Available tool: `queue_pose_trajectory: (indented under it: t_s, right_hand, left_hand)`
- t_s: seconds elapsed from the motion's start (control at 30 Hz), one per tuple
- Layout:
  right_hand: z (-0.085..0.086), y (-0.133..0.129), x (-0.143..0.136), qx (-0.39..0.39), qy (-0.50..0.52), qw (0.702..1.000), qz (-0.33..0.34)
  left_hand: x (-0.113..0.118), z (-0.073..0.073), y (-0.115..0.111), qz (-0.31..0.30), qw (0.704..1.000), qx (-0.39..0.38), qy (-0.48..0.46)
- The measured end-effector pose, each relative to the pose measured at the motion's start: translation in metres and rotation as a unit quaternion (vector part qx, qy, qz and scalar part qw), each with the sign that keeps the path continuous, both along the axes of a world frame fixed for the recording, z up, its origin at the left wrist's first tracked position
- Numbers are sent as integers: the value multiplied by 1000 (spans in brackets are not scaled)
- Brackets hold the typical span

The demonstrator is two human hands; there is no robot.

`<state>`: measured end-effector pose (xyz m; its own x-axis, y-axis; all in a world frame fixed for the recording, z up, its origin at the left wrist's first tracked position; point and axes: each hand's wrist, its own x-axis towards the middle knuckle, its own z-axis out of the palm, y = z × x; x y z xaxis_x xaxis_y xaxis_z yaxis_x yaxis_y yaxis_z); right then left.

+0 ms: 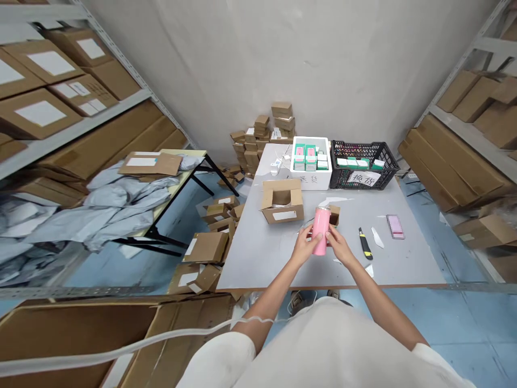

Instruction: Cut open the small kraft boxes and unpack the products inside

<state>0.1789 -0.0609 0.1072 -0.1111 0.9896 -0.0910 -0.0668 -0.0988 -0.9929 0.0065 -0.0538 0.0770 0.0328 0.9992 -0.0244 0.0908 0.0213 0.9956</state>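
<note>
A pink tumbler (322, 223) with a silver rim is held nearly upright over the grey table, near its front. My left hand (304, 246) wraps its left side, thumb across the front. From the right, my right hand (338, 244) closes on its lower part with the fingertips. Just behind the tumbler sits a small brown carton (334, 216), partly hidden by it. An opened cardboard box (285, 216) with a white label stands to the left. To the right of my right hand lies a black-and-yellow utility knife (365, 244).
At the table's back stand a white foam box (310, 181) and a black plastic crate (391, 171), both holding green-and-white boxes. Paper scraps (377, 237) and a pixelated pink card (395, 226) lie at right. Cartons (207, 247) crowd the floor at left; a white cable (161, 340) crosses low.
</note>
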Motion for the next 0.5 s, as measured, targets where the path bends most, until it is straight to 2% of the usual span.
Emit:
queue_pose_trajectory:
  t_s: [0.3, 0.5]
  right_hand:
    - [4, -5, 2, 19, -18, 998, -52]
    - [-3, -10, 3, 16, -6, 998, -68]
  left_hand:
    - [3, 13, -6, -4, 1000, -2, -14]
    - [10, 20, -6, -34, 998, 2, -54]
